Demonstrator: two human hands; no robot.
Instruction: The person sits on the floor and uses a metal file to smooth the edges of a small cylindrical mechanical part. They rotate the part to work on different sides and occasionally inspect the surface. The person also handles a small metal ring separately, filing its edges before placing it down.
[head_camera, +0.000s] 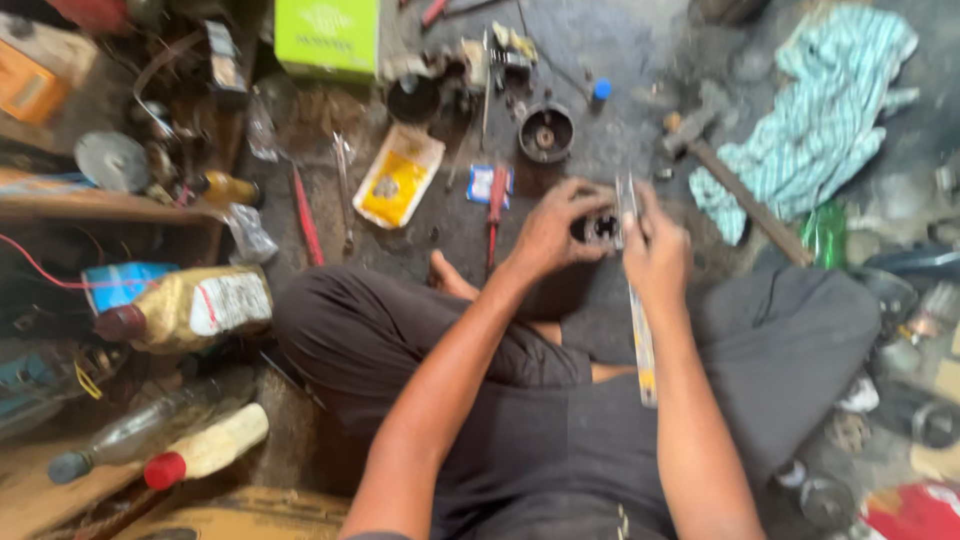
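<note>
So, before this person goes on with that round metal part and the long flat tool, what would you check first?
1. Left hand has a grip on the round part: ok, fingers wrap it.
2. Right hand holds the flat tool: ok, though the grip is blurred.
3. Tool tip seated on the part: cannot tell, blurred.
4. Part supported from below: not ok, it hangs in the air above the lap.
5. Hammer within reach: ok, it lies on the floor by the striped cloth.
6. Floor in front tidy: not ok, a red screwdriver and loose parts lie about.
</note>
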